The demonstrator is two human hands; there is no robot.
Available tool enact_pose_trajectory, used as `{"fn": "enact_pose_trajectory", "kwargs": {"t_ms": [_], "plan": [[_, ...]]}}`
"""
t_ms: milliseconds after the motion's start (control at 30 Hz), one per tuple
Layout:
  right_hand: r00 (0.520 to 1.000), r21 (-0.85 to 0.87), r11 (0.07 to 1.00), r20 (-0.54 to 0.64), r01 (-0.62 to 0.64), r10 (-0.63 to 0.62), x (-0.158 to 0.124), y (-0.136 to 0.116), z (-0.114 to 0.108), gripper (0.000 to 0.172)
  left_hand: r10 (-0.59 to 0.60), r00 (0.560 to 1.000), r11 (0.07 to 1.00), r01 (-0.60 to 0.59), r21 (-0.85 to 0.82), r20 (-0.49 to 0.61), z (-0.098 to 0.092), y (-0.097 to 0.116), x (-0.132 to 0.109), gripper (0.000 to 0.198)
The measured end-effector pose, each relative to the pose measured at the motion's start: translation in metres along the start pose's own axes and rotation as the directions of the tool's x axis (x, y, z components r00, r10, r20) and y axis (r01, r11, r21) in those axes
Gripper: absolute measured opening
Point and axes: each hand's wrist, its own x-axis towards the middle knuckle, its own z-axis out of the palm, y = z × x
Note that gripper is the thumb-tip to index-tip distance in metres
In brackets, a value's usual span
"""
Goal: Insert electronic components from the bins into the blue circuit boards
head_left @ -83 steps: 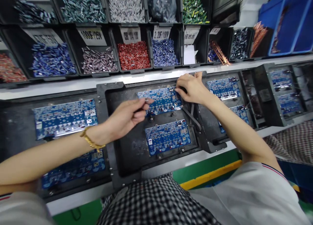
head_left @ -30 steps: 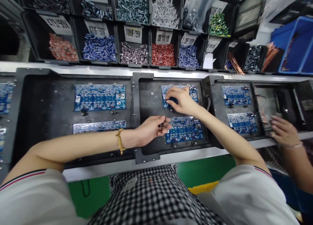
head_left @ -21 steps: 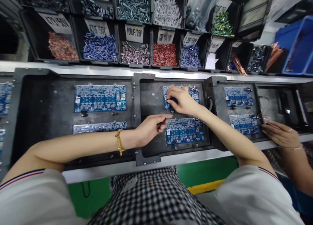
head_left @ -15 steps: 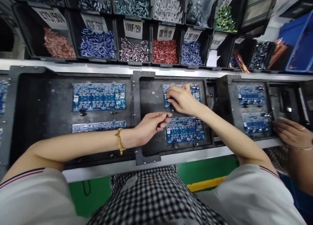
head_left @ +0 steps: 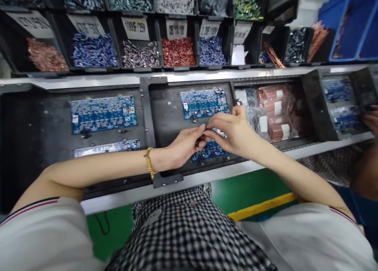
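Observation:
My left hand [head_left: 187, 147] is closed in a pinch, its fingertips around a small black part that is mostly covered. Against those fingertips, my right hand [head_left: 230, 131] is closed too, thumb and index finger pressed together; what they hold is too small to make out. Both hands meet above the lower blue circuit board [head_left: 211, 150], hiding much of it. Just beyond them lies the upper blue circuit board [head_left: 203, 106], flat in the black tray [head_left: 163, 117] with small components along its right end.
Left, another tray holds a circuit board [head_left: 103, 115] and a second board [head_left: 108, 147] partly behind my forearm. Plastic-wrapped copper-coloured bundles [head_left: 274, 109] lie to the right. Component bins [head_left: 177, 50] line the back. Another person's hand [head_left: 372, 119] is at far right.
My right hand has come down from the upper board to meet my left fingertips. The right-hand tray has shifted further right, exposing the wrapped bundles. The view has shifted too.

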Motion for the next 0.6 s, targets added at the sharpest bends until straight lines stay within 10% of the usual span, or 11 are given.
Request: {"fn": "enact_pose_trajectory", "kwargs": {"t_ms": [233, 600], "plan": [[0.966, -0.267, 0.929, -0.058, -0.257, 0.251, -0.06, 0.045, 0.017, 0.011, -0.234, 0.972, 0.95, 0.235, 0.208, -0.03, 0.01, -0.01, 0.0, 0.02], [0.97, -0.218, 0.946, -0.079, -0.24, 0.228, -0.065, 0.064, 0.035, 0.008, -0.146, 0.989, 0.965, 0.141, 0.222, 0.008, 0.0, -0.018, 0.003, 0.018]]}}
